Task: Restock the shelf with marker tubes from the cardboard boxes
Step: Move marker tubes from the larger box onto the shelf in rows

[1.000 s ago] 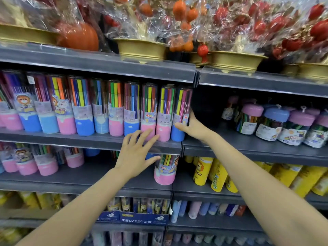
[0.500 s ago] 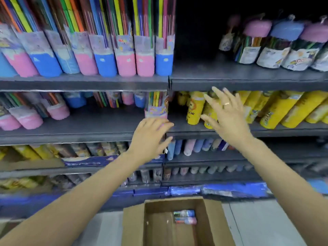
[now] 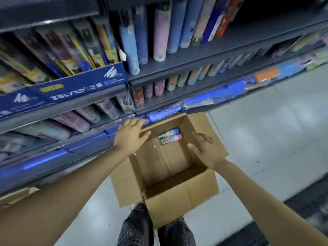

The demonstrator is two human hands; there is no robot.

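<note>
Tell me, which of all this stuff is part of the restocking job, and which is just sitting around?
Part of the job:
- cardboard box, open on the floor
- two marker tubes lying inside it
- left hand and right hand, both open and empty over the box

Just there:
- blue display carton on the shelf
- upright tubes on the shelf above
- grey floor

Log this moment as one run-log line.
stage: reaching into cardboard box | left hand: open, over box rim | right hand: open, over box | two marker tubes in box
</note>
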